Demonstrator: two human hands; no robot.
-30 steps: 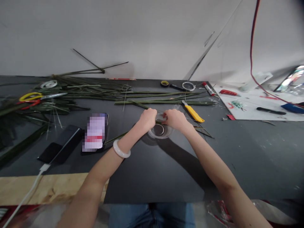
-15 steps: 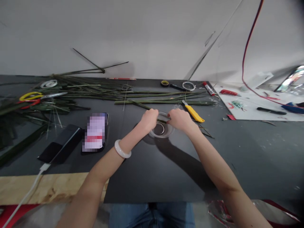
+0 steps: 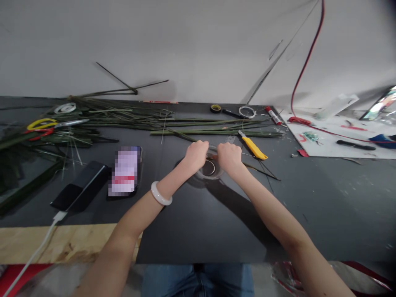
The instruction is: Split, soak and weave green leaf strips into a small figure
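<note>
Clear round plastic dish (image 3: pixel 210 175), sitting flat, rim partly covered

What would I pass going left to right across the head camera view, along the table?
Yellow-and-red scissors, black phone, pixelated phone, left hand, right hand, yellow utility knife, white sheet.

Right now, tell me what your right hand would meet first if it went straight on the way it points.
The clear plastic bowl: the fingers of the right hand seem to be at its rim already. Just past that, the left hand looks next in line, though depth is hard to judge from this view.
</note>
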